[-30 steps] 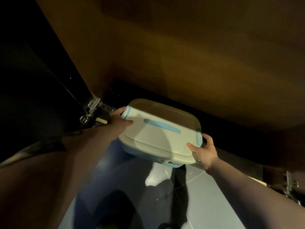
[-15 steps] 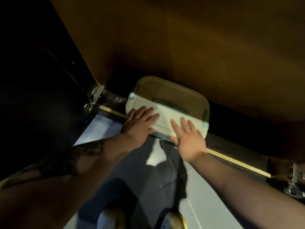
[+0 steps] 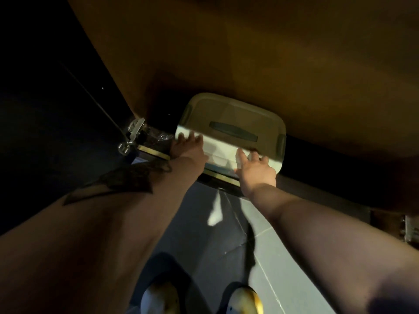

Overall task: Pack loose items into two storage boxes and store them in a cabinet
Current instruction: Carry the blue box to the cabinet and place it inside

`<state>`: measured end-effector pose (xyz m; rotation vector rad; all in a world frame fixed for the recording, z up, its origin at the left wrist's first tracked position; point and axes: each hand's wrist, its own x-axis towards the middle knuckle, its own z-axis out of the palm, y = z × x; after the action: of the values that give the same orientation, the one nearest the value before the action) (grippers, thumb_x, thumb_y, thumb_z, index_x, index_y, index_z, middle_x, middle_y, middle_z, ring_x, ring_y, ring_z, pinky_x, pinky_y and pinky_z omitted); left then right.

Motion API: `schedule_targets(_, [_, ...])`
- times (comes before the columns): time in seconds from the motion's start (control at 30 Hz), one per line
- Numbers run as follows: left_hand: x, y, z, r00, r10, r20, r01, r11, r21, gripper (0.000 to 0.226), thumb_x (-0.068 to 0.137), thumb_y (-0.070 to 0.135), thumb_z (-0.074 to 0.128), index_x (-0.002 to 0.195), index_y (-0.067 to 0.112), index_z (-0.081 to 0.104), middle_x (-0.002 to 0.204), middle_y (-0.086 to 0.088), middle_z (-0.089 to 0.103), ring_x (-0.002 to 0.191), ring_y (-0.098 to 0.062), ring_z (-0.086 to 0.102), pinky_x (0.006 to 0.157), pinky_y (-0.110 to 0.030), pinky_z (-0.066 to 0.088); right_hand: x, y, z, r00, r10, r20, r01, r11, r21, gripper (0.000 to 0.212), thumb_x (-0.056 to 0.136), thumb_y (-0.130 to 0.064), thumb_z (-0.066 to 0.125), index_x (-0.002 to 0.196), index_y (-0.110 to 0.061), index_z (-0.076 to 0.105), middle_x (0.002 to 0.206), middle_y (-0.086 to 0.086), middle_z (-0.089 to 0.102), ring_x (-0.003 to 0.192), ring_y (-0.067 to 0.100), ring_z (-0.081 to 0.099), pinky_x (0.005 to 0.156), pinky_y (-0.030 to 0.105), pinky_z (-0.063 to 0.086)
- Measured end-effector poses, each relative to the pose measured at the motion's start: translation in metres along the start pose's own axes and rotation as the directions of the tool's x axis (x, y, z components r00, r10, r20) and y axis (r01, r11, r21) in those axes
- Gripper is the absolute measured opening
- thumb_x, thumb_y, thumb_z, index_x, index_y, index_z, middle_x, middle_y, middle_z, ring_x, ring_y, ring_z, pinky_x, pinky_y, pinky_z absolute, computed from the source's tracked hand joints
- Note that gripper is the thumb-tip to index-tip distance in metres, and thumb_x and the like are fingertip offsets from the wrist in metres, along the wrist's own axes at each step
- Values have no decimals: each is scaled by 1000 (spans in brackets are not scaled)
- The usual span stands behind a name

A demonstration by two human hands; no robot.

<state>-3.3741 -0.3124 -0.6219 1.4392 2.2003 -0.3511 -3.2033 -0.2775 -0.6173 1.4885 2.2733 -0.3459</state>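
Both hands, left hand (image 3: 187,147) and right hand (image 3: 256,169), lie flat-fingered on the storage box (image 3: 231,132) lid's near edge, gripping nothing; it's mostly inside the cabinet (image 3: 249,53). I'd push evenly so it won't skew.

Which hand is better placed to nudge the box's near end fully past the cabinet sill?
Right, probably. The right hand lies with straight fingers on the storage box lid's near edge, by the sill; the left hand touches the left corner.
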Motion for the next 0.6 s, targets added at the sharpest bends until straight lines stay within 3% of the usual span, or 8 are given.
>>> schedule_targets(0.07, [-4, -6, 9, 1000, 20, -21, -21, 999, -49, 65, 96, 46, 42, 150, 21, 15, 159, -4, 10, 144, -28, 9, 115, -43, 15, -1, -4, 6, 1000, 18, -10, -17, 998, 65, 38, 100, -35, 39, 135, -19, 36, 136, 14, 42, 120, 34, 41, 76, 39, 40])
schedule_targets(0.2, [-48, -8, 36, 992, 75, -100, -94, 975, -199, 59, 95, 44, 44, 146, 21, 27, 157, -2, 18, 143, -24, 16, 113, -40, 21, -32, -6, 12, 998, -60, -21, 62, 993, 100, 47, 96, -43, 44, 139, -26, 35, 136, 8, 42, 123, 30, 40, 87, 40, 41])
schedule_targets(0.3, [-86, -7, 27, 980, 110, -166, -151, 955, -255, 52, 93, 40, 48, 140, 19, 41, 149, -3, 36, 135, -26, 35, 108, -38, 30, -68, -8, -5, 994, -106, -21, 108, 980, 168, 51, 94, -42, 47, 141, -27, 35, 136, 5, 43, 123, 30, 41, 90, 40, 42])
schedule_targets(0.4, [-126, -11, -16, 971, 126, -203, -173, 956, -236, 39, 89, 33, 52, 126, 22, 55, 134, -1, 52, 122, -25, 49, 99, -35, 38, -106, -9, -46, 996, -86, 29, 77, 971, 226, 51, 92, -34, 47, 141, -26, 37, 142, 4, 40, 128, 29, 39, 97, 39, 42])
schedule_targets(0.6, [-209, -4, -137, 969, 207, -138, -225, 966, -130, 30, 87, 30, 51, 116, 29, 59, 124, 7, 57, 114, -17, 54, 92, -29, 41, -199, 0, -166, 999, -30, 40, 17, 958, 287, 43, 89, -32, 51, 132, -25, 50, 148, 1, 36, 134, 26, 34, 106, 34, 34])
